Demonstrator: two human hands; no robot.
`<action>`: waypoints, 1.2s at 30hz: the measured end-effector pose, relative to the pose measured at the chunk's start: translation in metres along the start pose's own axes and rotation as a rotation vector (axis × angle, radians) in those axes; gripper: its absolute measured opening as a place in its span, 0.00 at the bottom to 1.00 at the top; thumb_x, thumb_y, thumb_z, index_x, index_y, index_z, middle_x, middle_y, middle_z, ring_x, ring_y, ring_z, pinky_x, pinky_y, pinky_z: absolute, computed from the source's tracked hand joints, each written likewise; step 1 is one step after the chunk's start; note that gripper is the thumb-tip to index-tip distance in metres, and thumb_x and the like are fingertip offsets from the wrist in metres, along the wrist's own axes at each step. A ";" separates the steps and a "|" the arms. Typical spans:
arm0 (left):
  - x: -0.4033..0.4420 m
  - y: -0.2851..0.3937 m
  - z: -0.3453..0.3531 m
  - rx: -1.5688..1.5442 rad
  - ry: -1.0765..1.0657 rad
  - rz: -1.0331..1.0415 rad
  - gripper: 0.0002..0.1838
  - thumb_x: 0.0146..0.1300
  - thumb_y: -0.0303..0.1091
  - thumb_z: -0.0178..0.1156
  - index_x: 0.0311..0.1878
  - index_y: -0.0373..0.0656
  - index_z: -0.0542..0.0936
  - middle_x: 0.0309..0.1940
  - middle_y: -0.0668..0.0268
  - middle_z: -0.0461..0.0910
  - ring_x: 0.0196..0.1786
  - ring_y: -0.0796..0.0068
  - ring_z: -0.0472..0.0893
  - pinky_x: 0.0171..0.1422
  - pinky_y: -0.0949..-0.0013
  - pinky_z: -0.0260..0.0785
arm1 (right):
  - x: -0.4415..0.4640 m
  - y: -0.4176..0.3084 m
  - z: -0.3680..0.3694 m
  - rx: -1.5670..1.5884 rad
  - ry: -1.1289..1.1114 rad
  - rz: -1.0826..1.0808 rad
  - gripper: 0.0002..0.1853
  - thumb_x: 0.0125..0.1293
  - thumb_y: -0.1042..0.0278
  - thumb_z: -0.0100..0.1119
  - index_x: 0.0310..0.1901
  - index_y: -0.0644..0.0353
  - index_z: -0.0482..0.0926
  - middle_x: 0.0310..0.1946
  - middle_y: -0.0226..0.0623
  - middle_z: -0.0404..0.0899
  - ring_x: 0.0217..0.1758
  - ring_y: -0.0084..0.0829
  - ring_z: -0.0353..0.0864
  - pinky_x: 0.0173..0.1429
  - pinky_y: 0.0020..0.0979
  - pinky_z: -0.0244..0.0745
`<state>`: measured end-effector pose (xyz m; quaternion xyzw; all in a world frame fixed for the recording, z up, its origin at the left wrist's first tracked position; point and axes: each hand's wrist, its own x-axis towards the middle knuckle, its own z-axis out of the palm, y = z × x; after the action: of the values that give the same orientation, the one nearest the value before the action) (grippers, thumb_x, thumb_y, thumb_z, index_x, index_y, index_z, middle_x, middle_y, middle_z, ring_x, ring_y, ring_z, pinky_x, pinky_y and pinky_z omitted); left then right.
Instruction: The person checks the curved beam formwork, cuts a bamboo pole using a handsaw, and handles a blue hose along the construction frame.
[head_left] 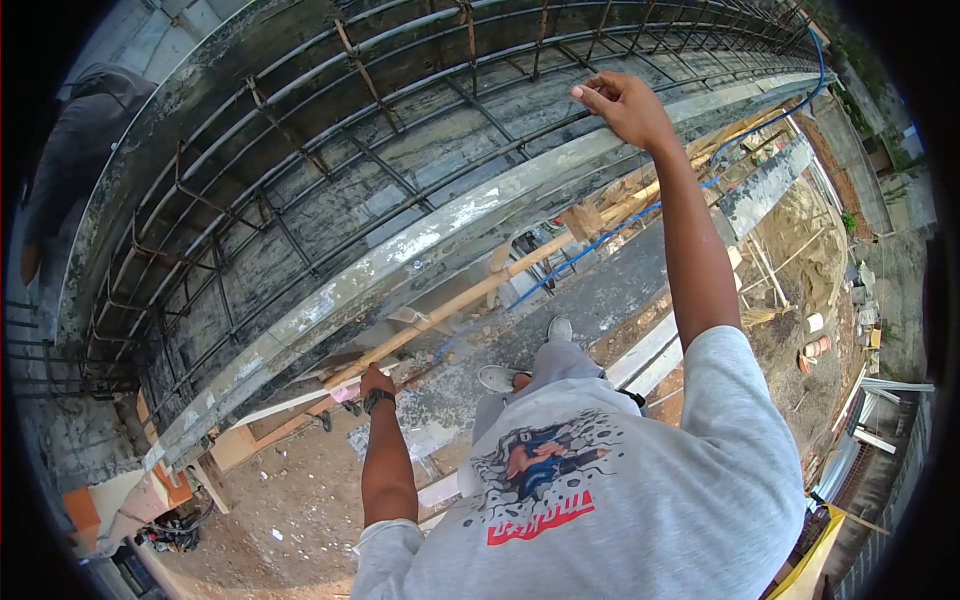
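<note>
My right hand is raised over the near wall of a curved formwork channel, beside the reinforcing bars. Its fingers are curled in towards the thumb; anything between them is too small to make out. Lower down, my left hand, with a dark watch at the wrist, is closed at the lower end of a long wooden pole. What it grips is unclear; a small pinkish item and something dark are close by. The formwork's pale top edge runs between my two hands.
My shoes are on a narrow grey platform. A blue hose runs alongside the poles. Far below lies dirt ground with timber and debris. At the far left, another person in dark clothing is beside the formwork.
</note>
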<state>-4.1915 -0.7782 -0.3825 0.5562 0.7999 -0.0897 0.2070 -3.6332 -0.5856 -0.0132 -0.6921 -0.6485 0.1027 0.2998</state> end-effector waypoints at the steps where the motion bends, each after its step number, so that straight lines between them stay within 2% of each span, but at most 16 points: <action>1: 0.002 -0.001 0.003 -0.044 -0.006 0.003 0.18 0.64 0.32 0.59 0.58 0.49 0.78 0.44 0.52 0.86 0.51 0.52 0.85 0.54 0.51 0.77 | 0.000 -0.001 0.000 0.001 0.002 -0.003 0.30 0.62 0.35 0.62 0.42 0.59 0.86 0.28 0.38 0.82 0.31 0.34 0.80 0.38 0.35 0.74; 3: 0.008 0.002 0.013 -0.130 -0.020 0.013 0.19 0.63 0.32 0.61 0.58 0.48 0.79 0.45 0.53 0.86 0.52 0.56 0.85 0.55 0.55 0.77 | -0.001 -0.004 -0.002 0.000 0.008 -0.007 0.29 0.62 0.35 0.63 0.42 0.59 0.86 0.28 0.38 0.82 0.31 0.33 0.80 0.38 0.35 0.74; 6: 0.047 -0.047 0.117 -0.861 0.172 0.185 0.25 0.63 0.31 0.64 0.65 0.52 0.74 0.56 0.56 0.81 0.54 0.61 0.83 0.55 0.58 0.76 | 0.000 -0.002 -0.002 0.018 -0.022 0.016 0.29 0.62 0.36 0.63 0.43 0.60 0.86 0.28 0.39 0.82 0.31 0.33 0.80 0.38 0.35 0.74; 9: 0.010 -0.024 0.086 -1.558 -0.052 -0.121 0.36 0.63 0.29 0.67 0.73 0.56 0.65 0.68 0.59 0.70 0.56 0.63 0.79 0.56 0.57 0.74 | 0.004 0.010 0.004 0.033 0.019 -0.019 0.30 0.62 0.36 0.63 0.44 0.60 0.86 0.28 0.39 0.82 0.32 0.32 0.80 0.39 0.34 0.74; 10: -0.002 -0.018 0.071 -1.592 -0.064 -0.149 0.46 0.61 0.28 0.68 0.78 0.58 0.53 0.73 0.58 0.62 0.56 0.59 0.79 0.51 0.56 0.76 | 0.004 0.011 0.005 0.039 0.009 -0.020 0.30 0.62 0.35 0.63 0.44 0.60 0.86 0.29 0.39 0.83 0.32 0.33 0.81 0.39 0.35 0.74; 14: -0.032 -0.010 0.050 -1.517 -0.021 -0.169 0.54 0.57 0.28 0.72 0.80 0.60 0.47 0.72 0.53 0.63 0.50 0.62 0.82 0.40 0.65 0.77 | 0.003 0.004 0.003 0.029 -0.004 -0.012 0.31 0.62 0.34 0.63 0.45 0.60 0.85 0.29 0.39 0.83 0.33 0.33 0.81 0.40 0.35 0.75; 18: -0.064 -0.020 0.063 -1.337 -0.239 -0.156 0.57 0.53 0.32 0.76 0.80 0.58 0.48 0.70 0.49 0.67 0.49 0.62 0.83 0.37 0.67 0.77 | -0.001 -0.001 0.000 -0.009 0.001 0.004 0.32 0.62 0.34 0.62 0.46 0.60 0.85 0.30 0.39 0.83 0.34 0.33 0.82 0.41 0.35 0.75; 20: -0.085 -0.026 0.078 -1.114 -0.324 -0.153 0.54 0.53 0.39 0.77 0.78 0.47 0.53 0.65 0.47 0.72 0.49 0.62 0.84 0.40 0.65 0.79 | -0.003 -0.003 -0.002 -0.016 -0.005 0.001 0.32 0.61 0.33 0.63 0.46 0.59 0.85 0.31 0.39 0.83 0.34 0.33 0.82 0.41 0.35 0.75; 22: -0.087 -0.056 0.139 -0.832 -0.338 -0.011 0.52 0.53 0.45 0.76 0.75 0.35 0.57 0.59 0.46 0.77 0.53 0.60 0.83 0.50 0.64 0.79 | -0.003 -0.003 -0.003 0.001 -0.004 -0.001 0.33 0.60 0.32 0.63 0.47 0.59 0.85 0.31 0.38 0.84 0.34 0.32 0.82 0.41 0.35 0.76; 23: -0.107 -0.043 0.121 -0.771 -0.485 -0.094 0.52 0.53 0.50 0.74 0.72 0.28 0.59 0.56 0.47 0.80 0.57 0.60 0.82 0.60 0.63 0.75 | -0.003 -0.003 -0.002 0.023 0.000 -0.001 0.33 0.60 0.32 0.63 0.47 0.59 0.85 0.31 0.38 0.84 0.35 0.32 0.82 0.41 0.35 0.76; 27: -0.124 -0.018 0.135 -0.457 -0.775 0.071 0.56 0.50 0.65 0.71 0.69 0.26 0.65 0.58 0.45 0.79 0.63 0.57 0.79 0.66 0.64 0.70 | -0.008 -0.005 -0.004 0.078 0.052 -0.010 0.35 0.59 0.30 0.62 0.47 0.60 0.85 0.31 0.38 0.84 0.35 0.32 0.82 0.43 0.33 0.76; 29: -0.129 0.023 0.113 -0.250 -0.852 0.230 0.56 0.53 0.67 0.67 0.68 0.24 0.66 0.59 0.42 0.78 0.63 0.56 0.78 0.67 0.64 0.69 | -0.008 0.001 -0.002 0.274 0.162 -0.032 0.31 0.60 0.37 0.67 0.47 0.63 0.84 0.33 0.36 0.84 0.37 0.31 0.83 0.46 0.32 0.77; 32: -0.126 0.066 0.135 -0.254 -0.847 0.272 0.45 0.59 0.66 0.62 0.64 0.31 0.73 0.58 0.42 0.78 0.63 0.53 0.78 0.67 0.61 0.69 | -0.026 -0.002 -0.009 0.570 0.427 -0.112 0.22 0.65 0.53 0.69 0.49 0.66 0.82 0.39 0.37 0.85 0.44 0.29 0.82 0.54 0.30 0.76; 34: -0.125 0.096 0.131 -0.009 -0.846 0.814 0.37 0.62 0.62 0.59 0.60 0.38 0.78 0.55 0.44 0.80 0.62 0.50 0.78 0.66 0.58 0.69 | -0.071 0.015 -0.009 0.554 0.840 -0.139 0.19 0.70 0.56 0.62 0.52 0.65 0.80 0.47 0.40 0.81 0.50 0.30 0.79 0.57 0.32 0.73; 35: -0.126 0.109 0.129 0.109 -0.826 1.078 0.32 0.64 0.61 0.57 0.58 0.41 0.80 0.54 0.45 0.81 0.61 0.49 0.78 0.66 0.57 0.69 | -0.095 0.026 -0.005 0.558 0.870 -0.145 0.19 0.72 0.58 0.60 0.53 0.65 0.79 0.50 0.41 0.79 0.51 0.31 0.78 0.57 0.32 0.73; 36: -0.136 0.111 0.132 -0.052 -0.706 0.865 0.24 0.66 0.55 0.55 0.52 0.46 0.82 0.45 0.50 0.84 0.55 0.46 0.80 0.61 0.52 0.72 | -0.121 0.042 0.000 0.563 0.899 -0.150 0.18 0.73 0.59 0.57 0.55 0.65 0.78 0.52 0.42 0.77 0.52 0.32 0.77 0.57 0.33 0.72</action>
<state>-4.0176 -0.9032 -0.4331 0.7645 0.3829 -0.1576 0.4940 -3.6150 -0.7008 -0.0665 -0.5123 -0.4511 -0.0557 0.7286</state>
